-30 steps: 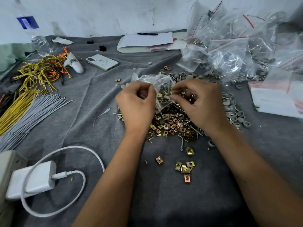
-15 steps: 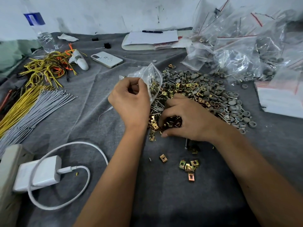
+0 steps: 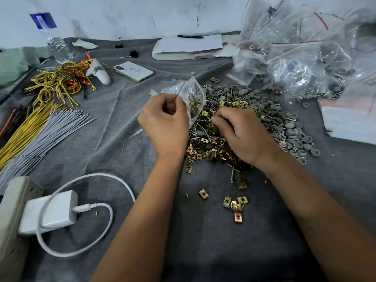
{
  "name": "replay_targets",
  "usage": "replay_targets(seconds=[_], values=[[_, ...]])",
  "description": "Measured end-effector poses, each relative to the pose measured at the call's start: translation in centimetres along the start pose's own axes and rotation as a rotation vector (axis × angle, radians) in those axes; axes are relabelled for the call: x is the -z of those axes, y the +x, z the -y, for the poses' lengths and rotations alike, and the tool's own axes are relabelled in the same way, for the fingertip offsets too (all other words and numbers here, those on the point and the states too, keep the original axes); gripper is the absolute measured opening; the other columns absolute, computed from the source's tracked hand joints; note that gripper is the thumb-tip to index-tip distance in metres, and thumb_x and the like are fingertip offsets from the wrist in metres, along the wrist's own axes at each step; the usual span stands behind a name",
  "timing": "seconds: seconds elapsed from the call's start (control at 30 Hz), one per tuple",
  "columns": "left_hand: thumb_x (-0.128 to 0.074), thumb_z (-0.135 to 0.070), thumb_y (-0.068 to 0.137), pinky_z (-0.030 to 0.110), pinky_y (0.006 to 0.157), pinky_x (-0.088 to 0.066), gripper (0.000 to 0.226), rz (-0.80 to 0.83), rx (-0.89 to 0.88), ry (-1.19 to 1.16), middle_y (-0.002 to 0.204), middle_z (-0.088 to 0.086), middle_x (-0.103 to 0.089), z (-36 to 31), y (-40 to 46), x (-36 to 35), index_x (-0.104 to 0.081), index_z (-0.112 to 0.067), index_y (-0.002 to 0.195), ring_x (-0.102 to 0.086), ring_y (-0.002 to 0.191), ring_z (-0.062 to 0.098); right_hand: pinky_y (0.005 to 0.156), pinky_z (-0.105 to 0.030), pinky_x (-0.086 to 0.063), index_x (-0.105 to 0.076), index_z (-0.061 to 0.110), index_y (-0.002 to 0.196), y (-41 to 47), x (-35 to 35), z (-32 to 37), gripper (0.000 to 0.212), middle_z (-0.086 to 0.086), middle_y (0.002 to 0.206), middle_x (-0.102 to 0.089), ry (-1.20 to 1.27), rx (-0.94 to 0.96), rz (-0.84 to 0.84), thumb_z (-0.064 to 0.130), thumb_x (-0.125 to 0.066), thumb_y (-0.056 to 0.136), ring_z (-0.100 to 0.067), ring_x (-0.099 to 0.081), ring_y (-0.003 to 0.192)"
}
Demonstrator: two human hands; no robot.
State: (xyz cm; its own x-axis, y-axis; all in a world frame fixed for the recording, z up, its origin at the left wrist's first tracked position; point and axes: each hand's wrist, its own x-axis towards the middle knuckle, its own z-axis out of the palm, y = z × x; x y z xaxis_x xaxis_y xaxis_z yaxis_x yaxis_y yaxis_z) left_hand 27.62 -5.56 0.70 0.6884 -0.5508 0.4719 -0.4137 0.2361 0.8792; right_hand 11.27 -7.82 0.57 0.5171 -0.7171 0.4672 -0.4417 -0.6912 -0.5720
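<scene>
Nearest the camera, a white charger [image 3: 50,212] with its looped cable lies at the left on the grey-covered tabletop [image 3: 203,251]. A few loose brass clip nuts [image 3: 236,206] sit between the forearms. Beyond them the pile of hardware [image 3: 213,147], made up of brass clips, screws and grey caps, spreads across the middle. The right hand [image 3: 244,135] rests on this pile, its fingers [image 3: 218,119] bent with the tips drawn together over the screws; whether they hold a piece cannot be told. Just beside it, the left hand [image 3: 164,127] pinches the small clear bag [image 3: 193,94], fingers curled round the plastic, holding it up at the pile's left edge with brass parts showing inside. Farther back lie a phone [image 3: 133,71], tangled yellow wires [image 3: 59,82], a notepad [image 3: 189,44] and, at the right, heaped filled bags [image 3: 295,64].
</scene>
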Motion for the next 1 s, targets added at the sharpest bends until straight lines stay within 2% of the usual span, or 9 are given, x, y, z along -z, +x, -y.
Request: replay_targets(seconds=[0.07, 0.17, 0.23, 0.33, 0.5, 0.67, 0.73, 0.9, 1.0], values=[[-0.069, -0.011, 0.084, 0.038, 0.064, -0.058, 0.017, 0.025, 0.007, 0.0, 0.064, -0.004, -0.069, 0.2, 0.0, 0.0, -0.073, -0.022, 0.073, -0.066, 0.061, 0.013, 0.054, -0.025, -0.04, -0.06, 0.017, 0.084, 0.0, 0.0, -0.1, 0.022, 0.007, 0.065, -0.057, 0.016, -0.015, -0.049, 0.02, -0.056, 0.106, -0.014, -0.054, 0.058], [-0.071, -0.009, 0.086, 0.025, 0.058, -0.051, 0.016, 0.152, 0.009, -0.01, 0.063, -0.008, -0.068, 0.4, -0.1, -0.2, -0.075, -0.021, 0.074, -0.06, 0.057, 0.003, 0.053, -0.016, -0.042, -0.068, 0.011, 0.088, 0.0, 0.4, -0.2, 0.018, 0.005, 0.065, -0.062, 0.073, -0.037, -0.192, 0.019, -0.061, 0.103, -0.011, -0.059, 0.056], [-0.074, -0.009, 0.087, 0.018, 0.057, -0.046, 0.014, 0.279, -0.022, 0.037, 0.064, -0.009, -0.068, 0.4, -0.3, -0.4, -0.076, -0.018, 0.077, -0.058, 0.056, 0.0, 0.058, -0.018, -0.048, -0.073, 0.009, 0.093, 0.0, 0.7, -0.3, 0.013, 0.003, 0.07, -0.067, 0.091, -0.023, -0.279, 0.018, -0.066, 0.1, -0.008, -0.062, 0.058], [-0.076, -0.01, 0.088, 0.018, 0.06, -0.049, 0.009, 0.387, -0.077, 0.064, 0.068, -0.01, -0.07, 0.4, -0.7, -0.8, -0.078, -0.014, 0.08, -0.061, 0.059, -0.001, 0.075, -0.014, -0.052, -0.078, 0.008, 0.099, 0.1, 0.8, -0.2, 0.011, 0.0, 0.088, -0.075, 0.009, 0.044, -0.279, 0.016, -0.076, 0.092, -0.003, -0.069, 0.078], [-0.075, -0.009, 0.087, 0.015, 0.059, -0.047, 0.011, 0.4, -0.074, 0.057, 0.066, -0.012, -0.07, 0.6, -0.7, -0.9, -0.077, -0.016, 0.079, -0.061, 0.058, -0.001, 0.088, -0.017, -0.055, -0.077, 0.009, 0.111, 0.1, 0.9, -0.3, 0.023, 0.001, 0.104, -0.077, -0.002, 0.047, -0.259, 0.011, -0.079, 0.088, -0.003, -0.071, 0.094], [-0.076, -0.011, 0.087, 0.016, 0.054, -0.046, 0.016, 0.345, -0.027, 0.05, 0.062, -0.01, -0.069, 0.6, -0.5, -0.8, -0.076, -0.022, 0.076, -0.059, 0.054, -0.001, 0.076, -0.026, -0.059, -0.075, 0.008, 0.097, 0.0, 1.3, -0.7, 0.01, 0.002, 0.089, -0.074, 0.035, 0.048, -0.354, 0.012, -0.079, 0.089, -0.007, -0.071, 0.083], [-0.075, -0.01, 0.087, 0.016, 0.053, -0.046, 0.017, 0.321, -0.002, 0.042, 0.061, -0.011, -0.068, 0.6, -0.4, -0.7, -0.075, -0.023, 0.075, -0.059, 0.053, -0.002, 0.076, -0.025, -0.057, -0.077, 0.012, 0.091, 0.0, 1.4, -0.6, 0.011, 0.006, 0.087, -0.073, 0.023, 0.094, -0.236, 0.018, -0.083, 0.085, -0.004, -0.069, 0.082], [-0.073, -0.008, 0.086, 0.02, 0.055, -0.046, 0.021, 0.247, 0.066, 0.012, 0.057, -0.013, -0.065, 0.7, -0.1, -0.7, -0.073, -0.024, 0.073, -0.058, 0.051, -0.001, 0.082, -0.032, -0.042, -0.08, 0.033, 0.086, -0.1, 1.0, -0.4, 0.029, 0.011, 0.09, -0.059, -0.106, 0.099, 0.323, 0.055, -0.086, 0.069, -0.012, -0.048, 0.095], [-0.074, -0.009, 0.087, 0.021, 0.057, -0.049, 0.017, 0.231, 0.073, 0.006, 0.06, -0.011, -0.068, 0.7, 0.0, -0.6, -0.075, -0.021, 0.075, -0.06, 0.054, 0.0, 0.084, -0.029, -0.036, -0.078, 0.039, 0.092, -0.1, 0.8, -0.5, 0.035, 0.008, 0.097, -0.052, -0.181, 0.071, 0.422, 0.062, -0.085, 0.066, -0.011, -0.039, 0.101]])
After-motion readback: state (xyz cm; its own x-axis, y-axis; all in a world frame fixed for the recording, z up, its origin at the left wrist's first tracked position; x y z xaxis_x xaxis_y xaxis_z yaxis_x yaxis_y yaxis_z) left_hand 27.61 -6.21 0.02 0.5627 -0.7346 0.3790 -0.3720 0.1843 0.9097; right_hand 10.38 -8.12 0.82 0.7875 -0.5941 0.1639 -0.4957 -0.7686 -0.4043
